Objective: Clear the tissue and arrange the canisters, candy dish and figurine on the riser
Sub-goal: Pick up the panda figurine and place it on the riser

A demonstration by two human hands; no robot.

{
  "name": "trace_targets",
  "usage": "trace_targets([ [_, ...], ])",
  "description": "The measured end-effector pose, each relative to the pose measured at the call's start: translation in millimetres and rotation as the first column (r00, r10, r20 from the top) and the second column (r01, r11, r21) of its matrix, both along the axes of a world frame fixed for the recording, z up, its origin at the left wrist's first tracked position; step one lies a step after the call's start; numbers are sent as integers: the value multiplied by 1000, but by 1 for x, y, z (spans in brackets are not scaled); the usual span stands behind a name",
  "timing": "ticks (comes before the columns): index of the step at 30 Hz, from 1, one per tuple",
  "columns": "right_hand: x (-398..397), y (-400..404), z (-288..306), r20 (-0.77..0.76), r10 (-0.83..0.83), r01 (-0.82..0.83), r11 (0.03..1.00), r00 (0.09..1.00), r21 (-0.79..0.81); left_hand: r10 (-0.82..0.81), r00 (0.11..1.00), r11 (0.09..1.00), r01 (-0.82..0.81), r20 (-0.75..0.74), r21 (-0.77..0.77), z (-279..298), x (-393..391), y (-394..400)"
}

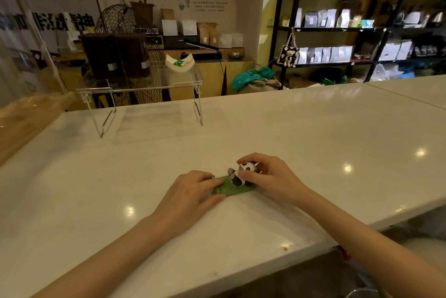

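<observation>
A panda figurine (pixel 237 178) on a flat green base lies on the white counter (pixel 313 143) near me. My left hand (pixel 193 191) grips the left end of the green base. My right hand (pixel 268 177) closes over the panda from the right. At the far left of the counter stands a clear acrylic riser (pixel 142 89). On its top sit two dark brown canisters (pixel 101 55) (pixel 134 54) at the left and a white candy dish (pixel 179 63) with a green item inside at the right. No tissue is visible.
The counter's front edge runs diagonally at my lower right. A wooden surface (pixel 21 124) adjoins the counter at the left. Behind the counter are a wire basket (pixel 115 20), a green bag (pixel 251 78) on the floor and black shelves (pixel 350 30) of pouches.
</observation>
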State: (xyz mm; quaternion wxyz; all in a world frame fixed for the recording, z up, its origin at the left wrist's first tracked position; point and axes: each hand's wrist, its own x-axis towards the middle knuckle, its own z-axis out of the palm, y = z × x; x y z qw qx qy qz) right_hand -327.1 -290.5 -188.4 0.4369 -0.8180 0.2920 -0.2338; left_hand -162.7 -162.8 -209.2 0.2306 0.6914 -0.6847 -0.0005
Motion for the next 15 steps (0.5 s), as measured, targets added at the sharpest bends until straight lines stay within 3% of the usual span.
trace_targets([
  [9,22,-17,24,93,45,-48,998,995,40,7,955,997,-29,-296,-68,8,13,-8],
  [15,65,-48,69,129,83,-82,997,988,-14,24,949,980,-85,-315,-180,56,56,-33],
])
